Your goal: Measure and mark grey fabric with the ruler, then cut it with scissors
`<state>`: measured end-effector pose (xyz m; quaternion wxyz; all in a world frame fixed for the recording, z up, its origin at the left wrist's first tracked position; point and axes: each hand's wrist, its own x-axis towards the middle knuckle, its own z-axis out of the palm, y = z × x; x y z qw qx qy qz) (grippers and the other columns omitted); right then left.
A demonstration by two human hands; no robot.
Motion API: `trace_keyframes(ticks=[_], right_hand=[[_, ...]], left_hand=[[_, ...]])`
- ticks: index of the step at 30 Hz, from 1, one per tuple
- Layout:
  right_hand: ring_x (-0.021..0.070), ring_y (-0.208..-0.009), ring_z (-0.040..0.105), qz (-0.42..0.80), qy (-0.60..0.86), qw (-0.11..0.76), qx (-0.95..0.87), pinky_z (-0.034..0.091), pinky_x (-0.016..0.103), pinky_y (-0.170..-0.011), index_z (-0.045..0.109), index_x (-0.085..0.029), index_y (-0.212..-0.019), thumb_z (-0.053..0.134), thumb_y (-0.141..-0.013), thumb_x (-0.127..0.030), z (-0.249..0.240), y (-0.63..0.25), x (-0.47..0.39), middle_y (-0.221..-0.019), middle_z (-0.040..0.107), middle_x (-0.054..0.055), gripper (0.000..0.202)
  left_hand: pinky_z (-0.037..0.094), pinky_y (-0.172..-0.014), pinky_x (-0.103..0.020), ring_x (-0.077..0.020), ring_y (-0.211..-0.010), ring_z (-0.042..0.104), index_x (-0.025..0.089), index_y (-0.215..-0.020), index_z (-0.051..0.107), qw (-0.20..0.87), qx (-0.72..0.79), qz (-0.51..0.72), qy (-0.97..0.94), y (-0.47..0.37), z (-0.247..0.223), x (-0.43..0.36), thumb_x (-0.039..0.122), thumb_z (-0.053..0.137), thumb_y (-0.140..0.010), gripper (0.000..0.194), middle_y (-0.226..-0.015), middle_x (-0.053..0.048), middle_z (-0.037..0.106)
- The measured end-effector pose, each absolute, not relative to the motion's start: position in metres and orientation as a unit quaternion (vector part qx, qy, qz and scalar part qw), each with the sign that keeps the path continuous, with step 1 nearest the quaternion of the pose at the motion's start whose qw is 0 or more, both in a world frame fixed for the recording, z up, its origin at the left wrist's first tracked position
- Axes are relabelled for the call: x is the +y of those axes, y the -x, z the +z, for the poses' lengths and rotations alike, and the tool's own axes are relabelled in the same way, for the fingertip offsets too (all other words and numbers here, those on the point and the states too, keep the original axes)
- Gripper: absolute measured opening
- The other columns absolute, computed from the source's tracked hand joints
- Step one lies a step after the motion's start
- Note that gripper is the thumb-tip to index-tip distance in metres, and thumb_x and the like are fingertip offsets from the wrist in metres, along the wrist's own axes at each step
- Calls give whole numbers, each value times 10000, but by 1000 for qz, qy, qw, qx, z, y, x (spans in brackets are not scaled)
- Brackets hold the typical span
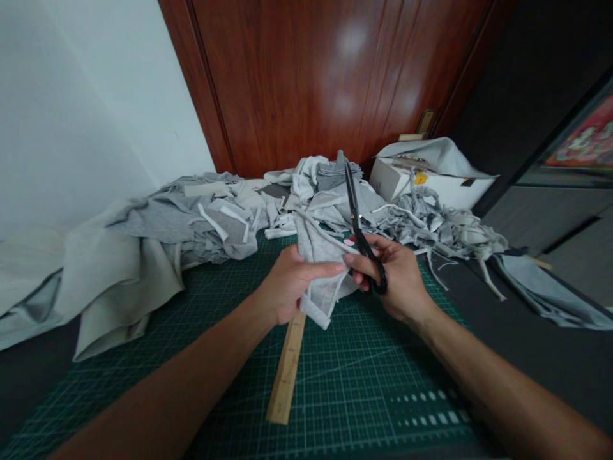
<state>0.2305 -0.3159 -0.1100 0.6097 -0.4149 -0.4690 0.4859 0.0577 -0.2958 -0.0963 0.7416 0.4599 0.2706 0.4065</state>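
My left hand (pixel 293 281) grips a light grey piece of fabric (pixel 317 303), its thumb lying across the cloth. In my right hand (pixel 395 275) are black-handled scissors (pixel 355 211), their blades pointing up and away from me and looking closed. The right thumb and fingertips also touch the fabric's right edge. Both hands are held above a green cutting mat (pixel 354 383). Below the fabric a wooden ruler (pixel 286 377) lies on the mat, its far end hidden by the cloth and my left hand.
Grey and white fabric scraps (pixel 230 211) are heaped along the back, before a brown wooden door (pixel 297 83). A cream cloth (pixel 119 268) drapes at left. At right are a white box (pixel 393 182), tangled fabric strips (pixel 445 227) and a dark grey folded cloth (pixel 541 287).
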Motion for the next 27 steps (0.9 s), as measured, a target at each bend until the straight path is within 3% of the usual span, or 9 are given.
trace_keyframes(ticks=[5,10,13,17,22,27], right_hand=[[84,-399,495,451,420,657,-434,375,185,-373,676,-147,-1043,945,-618,-313,-105,-246,-305,-517,630,-66,530],[86,-391,482,449,417,672,-416,368,189,-383,652,-148,-1026,934,-603,-332,-103,-254,-294,-496,633,-58,540],[85,-383,471,448,415,678,-409,358,189,-383,635,-155,-1024,932,-589,-337,-102,-253,-292,-492,639,-53,557],[87,-375,466,448,414,677,-411,352,194,-381,634,-162,-1015,935,-571,-356,-100,-251,-291,-486,631,-59,571],[92,-392,487,438,424,676,-414,368,193,-386,636,-158,-1029,939,-577,-369,-101,-250,-289,-499,640,-55,584],[90,-396,493,429,432,671,-424,367,195,-387,652,-154,-1020,958,-576,-402,-103,-249,-288,-501,630,-61,593]], left_hand=[[565,-846,-326,-210,-865,748,153,-1086,780,765,240,351,-483,-58,-95,-300,32,853,-601,505,-1049,-96,806],[507,-993,-368,-266,-1061,727,173,-1188,765,768,267,334,-476,-59,-98,-300,36,836,-585,623,-1180,-98,785],[488,-1025,-383,-281,-1084,720,176,-1165,781,762,286,327,-479,-60,-99,-300,70,863,-588,592,-1166,-92,790],[508,-994,-362,-275,-1075,720,173,-1123,788,768,285,322,-475,-63,-99,-304,140,919,-614,527,-1127,-93,793],[512,-939,-326,-244,-1040,720,211,-1218,730,771,290,324,-466,-66,-100,-310,75,941,-562,701,-1146,-72,776],[519,-882,-313,-218,-950,725,166,-1121,763,762,288,343,-467,-69,-106,-311,66,929,-556,597,-1151,-94,774]])
